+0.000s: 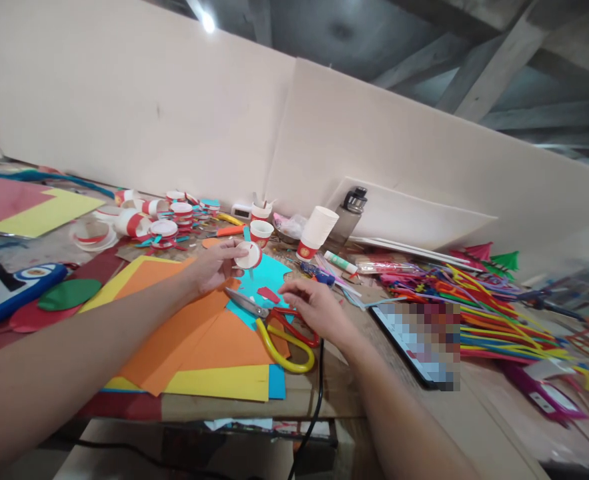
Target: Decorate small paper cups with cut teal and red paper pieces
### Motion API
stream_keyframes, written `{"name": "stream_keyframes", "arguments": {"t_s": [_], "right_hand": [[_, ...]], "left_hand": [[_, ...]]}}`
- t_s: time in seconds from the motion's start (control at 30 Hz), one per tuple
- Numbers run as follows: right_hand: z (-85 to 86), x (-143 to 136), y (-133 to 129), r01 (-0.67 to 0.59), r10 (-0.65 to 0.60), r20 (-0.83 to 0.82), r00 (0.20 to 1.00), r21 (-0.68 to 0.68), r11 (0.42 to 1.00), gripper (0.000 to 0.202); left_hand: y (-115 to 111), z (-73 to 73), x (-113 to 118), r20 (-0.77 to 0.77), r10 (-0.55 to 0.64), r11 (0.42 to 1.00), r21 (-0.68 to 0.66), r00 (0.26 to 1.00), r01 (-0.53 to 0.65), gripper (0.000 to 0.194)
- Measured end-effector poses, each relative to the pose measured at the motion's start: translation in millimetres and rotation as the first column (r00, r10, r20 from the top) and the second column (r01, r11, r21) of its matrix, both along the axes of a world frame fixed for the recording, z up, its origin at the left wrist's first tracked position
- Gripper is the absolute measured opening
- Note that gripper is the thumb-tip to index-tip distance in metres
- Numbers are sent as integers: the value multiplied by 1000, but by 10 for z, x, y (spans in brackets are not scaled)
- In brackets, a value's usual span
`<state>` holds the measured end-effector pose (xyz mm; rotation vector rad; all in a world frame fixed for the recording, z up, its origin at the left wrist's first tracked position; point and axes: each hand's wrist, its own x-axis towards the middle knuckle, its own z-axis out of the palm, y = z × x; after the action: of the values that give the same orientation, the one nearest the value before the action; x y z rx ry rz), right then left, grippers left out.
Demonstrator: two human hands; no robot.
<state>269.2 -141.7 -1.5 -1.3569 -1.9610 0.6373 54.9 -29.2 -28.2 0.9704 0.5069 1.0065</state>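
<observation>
Between the fingers of my left hand [215,267] is a small white disc with a red rim [249,255], like a cut cup bottom. My right hand [314,303] hovers by the scissors' handles with its fingers bent; whether anything is between its fingertips is too small to tell. The scissors [289,342], with one yellow and one red handle, lie on the paper, blades pointing up and left. Under them are orange sheets [174,320], yellow sheets [219,383] and turquoise paper [269,270]. A small red scrap [268,294] rests on the turquoise paper.
Cut cups [164,230] crowd the back left. Behind the disc stand a paper cup [261,233], stacked cups [318,230] and a bottle [348,217]. A phone [414,343], colourful pipe cleaners [494,320] and a purple tool [541,390] lie right. A black cable [320,387] hangs over the front edge.
</observation>
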Motion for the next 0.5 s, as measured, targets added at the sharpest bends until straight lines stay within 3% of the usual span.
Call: {"name": "stream_keyframes", "arguments": {"t_s": [0.13, 0.27, 0.5], "right_hand": [[-50, 97, 87, 194, -178, -143, 974, 104, 976, 15], [9, 152, 74, 363, -307, -292, 906, 163, 917, 20], [35, 206, 76, 426, -361, -294, 885, 200, 882, 23]], "left_hand": [[-24, -26, 15, 9, 13, 999, -46, 1000, -13, 18], [-29, 21, 21, 16, 54, 997, -62, 998, -53, 23], [-17, 34, 53, -16, 82, 996, 19, 997, -82, 25]]}}
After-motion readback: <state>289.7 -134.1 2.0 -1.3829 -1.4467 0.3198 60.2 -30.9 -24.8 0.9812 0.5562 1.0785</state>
